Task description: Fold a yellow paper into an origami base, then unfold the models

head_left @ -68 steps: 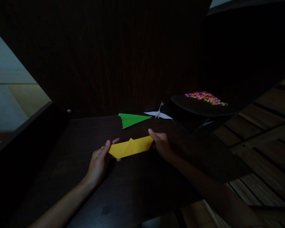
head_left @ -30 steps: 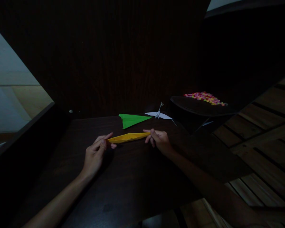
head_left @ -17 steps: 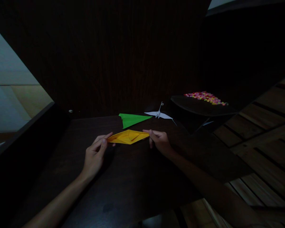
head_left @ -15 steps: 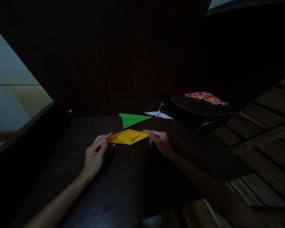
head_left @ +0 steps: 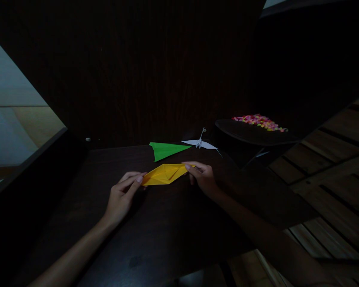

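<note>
Both hands reach forward over the dark worktop [head_left: 173, 223], forearms coming in from the lower corners and converging on a yellow folded paper [head_left: 165, 174]. Left hand [head_left: 121, 195] lies palm down with its fingers stretched out, fingertips closed on the paper's left tip. Right hand [head_left: 202, 177] pinches the right tip between thumb and forefinger, the other fingers curled under. Between them the paper sits just above or on the worktop, its hollow side up; which, I cannot tell. Bare worktop spreads wide toward the near edge and to the left. Beyond the paper, near it, lies a green paper plane [head_left: 166, 150], with a white paper crane [head_left: 200, 143] just beside that. Farther right, a dark tray [head_left: 254, 136] carries small coloured pieces [head_left: 259, 121].
</note>
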The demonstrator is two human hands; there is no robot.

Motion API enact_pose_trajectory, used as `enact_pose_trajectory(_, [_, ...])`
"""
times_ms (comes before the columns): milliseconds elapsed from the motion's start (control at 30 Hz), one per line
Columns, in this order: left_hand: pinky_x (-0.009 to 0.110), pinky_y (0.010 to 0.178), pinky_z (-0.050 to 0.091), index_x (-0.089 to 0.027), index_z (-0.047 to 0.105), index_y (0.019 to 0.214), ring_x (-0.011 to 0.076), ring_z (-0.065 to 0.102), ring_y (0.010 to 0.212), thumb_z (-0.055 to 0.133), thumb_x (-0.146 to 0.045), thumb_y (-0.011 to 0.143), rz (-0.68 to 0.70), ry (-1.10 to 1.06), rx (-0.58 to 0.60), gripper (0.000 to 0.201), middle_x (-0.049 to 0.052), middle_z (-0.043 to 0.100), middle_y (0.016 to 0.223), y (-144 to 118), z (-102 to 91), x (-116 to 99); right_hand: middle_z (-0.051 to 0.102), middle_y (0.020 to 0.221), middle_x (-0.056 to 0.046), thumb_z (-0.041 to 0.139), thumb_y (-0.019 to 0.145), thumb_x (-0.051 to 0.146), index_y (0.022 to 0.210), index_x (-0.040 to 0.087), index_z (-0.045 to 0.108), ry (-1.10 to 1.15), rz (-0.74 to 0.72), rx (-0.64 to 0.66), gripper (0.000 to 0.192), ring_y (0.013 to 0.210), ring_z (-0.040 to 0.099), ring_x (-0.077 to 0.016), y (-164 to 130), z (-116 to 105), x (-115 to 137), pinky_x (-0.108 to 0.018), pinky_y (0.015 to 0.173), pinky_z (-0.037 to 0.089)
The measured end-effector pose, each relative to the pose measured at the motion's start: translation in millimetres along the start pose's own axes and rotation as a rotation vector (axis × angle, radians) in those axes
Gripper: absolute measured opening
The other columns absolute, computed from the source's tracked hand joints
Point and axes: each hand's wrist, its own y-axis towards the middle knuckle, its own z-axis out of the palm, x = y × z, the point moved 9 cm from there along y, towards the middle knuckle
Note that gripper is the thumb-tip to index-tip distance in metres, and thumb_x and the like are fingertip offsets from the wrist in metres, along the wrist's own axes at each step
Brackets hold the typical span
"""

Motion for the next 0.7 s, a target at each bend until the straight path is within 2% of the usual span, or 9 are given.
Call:
enact_pose_trajectory(167, [0.029, 0.060, 0.055, -0.022, 0.076, 0.099, 0.0180, 0.063, 0.072, 0.068, -0.041, 0.079, -0.099, -0.082, 0.096, 0.028, 0.006, 0.065, 0.101, -4.2, 9.1, 6.7, 0.063, 0.057, 0.000, 0.065, 0.075, 0.039, 0.087, 0.014, 0.073, 0.031, 0.015, -0.010, 0.029, 0.038, 0.046, -0.0084, 0.2, 0.5, -0.3, -0.021, 0.036, 0.036])
enact_pose_trajectory(267, [0.026, 0.051, 0.050, -0.021, 0.076, 0.099, 0.0129, 0.058, 0.060, 0.069, -0.041, 0.079, -0.138, -0.107, 0.148, 0.029, 0.006, 0.065, 0.099, -7.2, 13.5, 9.0, 0.062, 0.056, 0.001, 0.066, 0.074, 0.038, 0.084, 0.015, 0.073, 0.052, 0.037, 0.008, 0.026, 0.038, 0.047, -0.0086, -0.6, 2.9, -1.6, -0.021, 0.035, 0.035])
enact_pose_trajectory(333, [0.025, 0.048, 0.047, -0.020, 0.076, 0.100, 0.0125, 0.058, 0.057, 0.069, -0.042, 0.078, -0.177, -0.118, 0.193, 0.032, 0.007, 0.067, 0.099, -8.7, 17.4, 12.1, 0.062, 0.055, 0.000, 0.066, 0.075, 0.038, 0.083, 0.015, 0.073, 0.061, 0.050, 0.030, 0.026, 0.038, 0.048, -0.0087, -1.4, 5.0, -3.4, -0.020, 0.035, 0.035])
enact_pose_trajectory(400, [0.027, 0.052, 0.049, -0.021, 0.076, 0.100, 0.0168, 0.063, 0.065, 0.069, -0.042, 0.077, -0.211, -0.130, 0.242, 0.032, 0.008, 0.070, 0.101, -9.7, 21.7, 14.9, 0.062, 0.054, 0.000, 0.066, 0.074, 0.038, 0.082, 0.015, 0.073, 0.069, 0.065, 0.050, 0.026, 0.038, 0.048, -0.0089, -2.4, 6.7, -5.9, -0.020, 0.034, 0.035])
enact_pose_trajectory(500, [0.033, 0.075, 0.052, -0.021, 0.077, 0.099, 0.0255, 0.066, 0.092, 0.069, -0.038, 0.077, -0.229, -0.127, 0.312, 0.029, 0.007, 0.073, 0.101, -10.7, 28.1, 16.6, 0.061, 0.052, 0.001, 0.068, 0.072, 0.039, 0.077, 0.015, 0.073, 0.090, 0.094, 0.077, 0.025, 0.039, 0.049, -0.0093, -4.2, 9.9, -9.5, -0.019, 0.035, 0.036])
enact_pose_trajectory(567, [0.036, 0.082, 0.050, -0.021, 0.076, 0.100, 0.0278, 0.065, 0.100, 0.069, -0.037, 0.076, -0.259, -0.129, 0.350, 0.029, 0.008, 0.074, 0.102, -12.4, 32.4, 18.5, 0.060, 0.051, 0.001, 0.069, 0.071, 0.038, 0.074, 0.015, 0.072, 0.114, 0.110, 0.099, 0.023, 0.039, 0.050, -0.0094, -5.8, 13.5, -10.0, -0.019, 0.035, 0.037])
enact_pose_trajectory(700, [0.032, 0.064, 0.051, -0.020, 0.072, 0.109, 0.0263, 0.067, 0.088, 0.070, -0.037, 0.075, -0.357, -0.198, 0.443, 0.039, 0.010, 0.073, 0.108, -20.3, 45.5, 21.8, 0.058, 0.048, 0.002, 0.070, 0.068, 0.038, 0.070, 0.016, 0.072, 0.143, 0.136, 0.144, 0.022, 0.037, 0.047, -0.0089, -10.2, 22.5, -8.2, -0.018, 0.032, 0.035])
